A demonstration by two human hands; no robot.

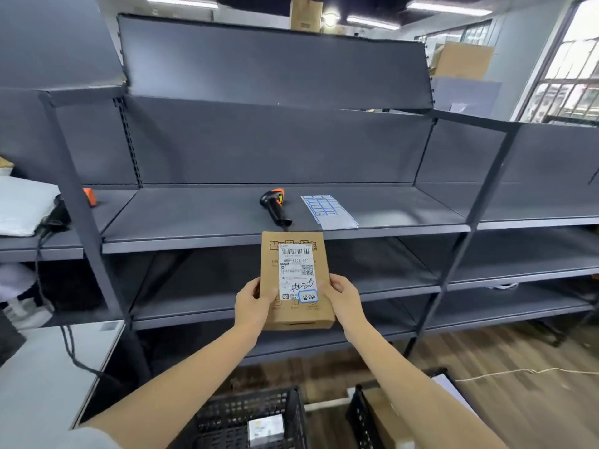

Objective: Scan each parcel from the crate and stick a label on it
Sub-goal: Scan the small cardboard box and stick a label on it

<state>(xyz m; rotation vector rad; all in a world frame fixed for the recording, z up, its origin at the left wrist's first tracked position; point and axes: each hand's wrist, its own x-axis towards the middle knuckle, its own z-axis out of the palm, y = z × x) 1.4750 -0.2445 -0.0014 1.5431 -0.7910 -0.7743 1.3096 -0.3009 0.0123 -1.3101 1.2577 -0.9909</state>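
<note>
- We hold the parcel (296, 280) in both hands: left hand (251, 304) and right hand (343, 298) fingers curled around its side edges.
- Blue-bordered label (308, 296) sits on it.
- Scanner (275, 205) and label sheet (327, 210) lie on the shelf (194, 218).

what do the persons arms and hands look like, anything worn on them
Both forearms are bare up to near the elbows, and the left hand and right hand wear no gloves. No watch, ring or bracelet shows. A bit of grey sleeve appears at the lower left edge, on the left arm.
</note>
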